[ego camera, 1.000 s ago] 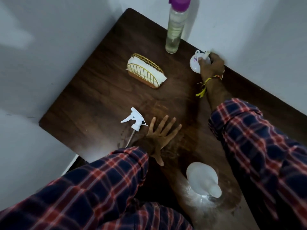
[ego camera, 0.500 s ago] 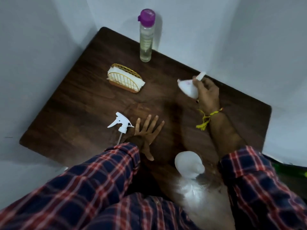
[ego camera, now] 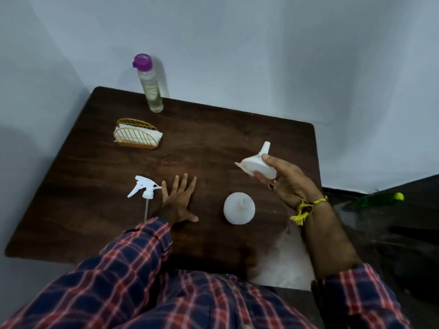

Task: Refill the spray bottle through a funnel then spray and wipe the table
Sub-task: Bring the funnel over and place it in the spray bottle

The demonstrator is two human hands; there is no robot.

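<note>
Head view: one funnel (ego camera: 257, 166), one spray bottle (ego camera: 239, 208), one trigger head (ego camera: 144, 188), one refill bottle (ego camera: 150, 85), one napkin holder (ego camera: 137, 134) on the worktop (ego camera: 213, 129). Right hand (ego camera: 286, 180) has its grip curled round the funnel above the worktop, spout pointing up and away. Left hand (ego camera: 179, 198) lies flat, fingers spread, beside the trigger head.

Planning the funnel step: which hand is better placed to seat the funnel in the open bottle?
Probably the right hand: it already grips the funnel, held just above and beyond the white bottle. The left hand lies flat on the table beside the spray head.
</note>
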